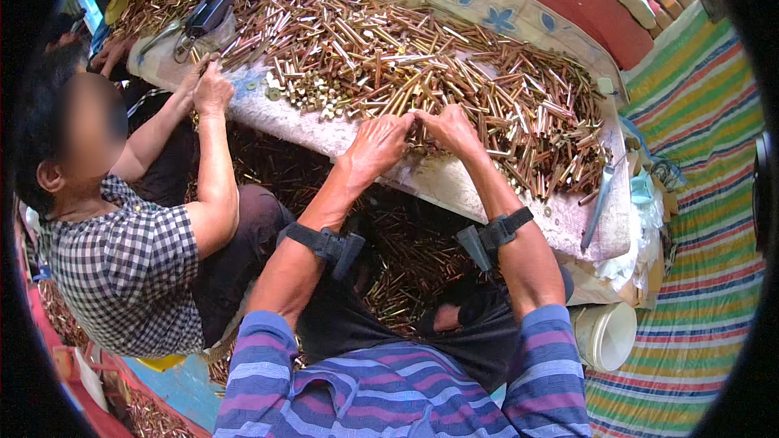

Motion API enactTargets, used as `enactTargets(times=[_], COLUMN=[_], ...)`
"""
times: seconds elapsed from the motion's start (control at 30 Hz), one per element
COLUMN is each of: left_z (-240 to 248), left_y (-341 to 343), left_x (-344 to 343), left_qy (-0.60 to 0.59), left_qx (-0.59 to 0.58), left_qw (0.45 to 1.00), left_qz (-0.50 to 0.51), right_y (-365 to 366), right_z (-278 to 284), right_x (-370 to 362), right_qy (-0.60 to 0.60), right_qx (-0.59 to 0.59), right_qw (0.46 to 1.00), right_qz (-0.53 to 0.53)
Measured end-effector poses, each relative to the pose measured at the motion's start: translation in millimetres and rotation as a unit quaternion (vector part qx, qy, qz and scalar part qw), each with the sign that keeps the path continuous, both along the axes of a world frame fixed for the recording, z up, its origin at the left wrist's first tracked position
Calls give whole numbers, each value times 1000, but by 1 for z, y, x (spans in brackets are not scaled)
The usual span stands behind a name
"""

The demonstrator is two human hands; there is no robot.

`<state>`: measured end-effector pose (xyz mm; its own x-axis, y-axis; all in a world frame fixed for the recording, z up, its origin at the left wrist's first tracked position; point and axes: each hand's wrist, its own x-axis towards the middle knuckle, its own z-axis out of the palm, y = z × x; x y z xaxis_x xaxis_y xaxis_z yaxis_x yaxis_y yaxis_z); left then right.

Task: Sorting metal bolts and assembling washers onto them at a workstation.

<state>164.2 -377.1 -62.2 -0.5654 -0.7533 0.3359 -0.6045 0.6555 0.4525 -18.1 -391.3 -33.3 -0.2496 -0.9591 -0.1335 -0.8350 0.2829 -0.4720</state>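
Observation:
My left hand (380,144) and my right hand (453,130) come together at the near side of a big heap of thin copper-coloured metal tubes (519,97). On both, the fingers are closed in a pinch, and the fingertips almost meet. Whatever lies between them is too small and covered to make out. Beneath my wrists runs the front edge of a pale, worn table (284,126). Short whitish cylinder pieces (316,97) lie in a cluster left of my left hand.
At my left sits a person in a checked shirt (122,268), both hands raised over the table. A long blue-handled tool (598,207) lies at the table's right end, above a white bucket (604,337). More tubes (406,243) cover the floor. Striped sheeting (698,195) spreads at right.

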Motion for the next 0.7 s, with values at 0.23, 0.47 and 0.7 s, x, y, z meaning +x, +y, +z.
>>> enactTargets(times=[0.23,0.47,0.7], left_z=[-2,5,3], left_y=[11,17,14], left_x=[-8,-2,4], left_qy=[60,121,97], left_qx=[71,173,220], left_qw=[996,977,970], left_qz=[13,36,31], right_y=[-12,-10,9], right_z=[-15,-6,12], right_x=[-14,-16,-13], right_qy=[-24,-159,-159], right_qx=[25,34,21], right_qw=[994,986,986], right_qz=[105,50,55])
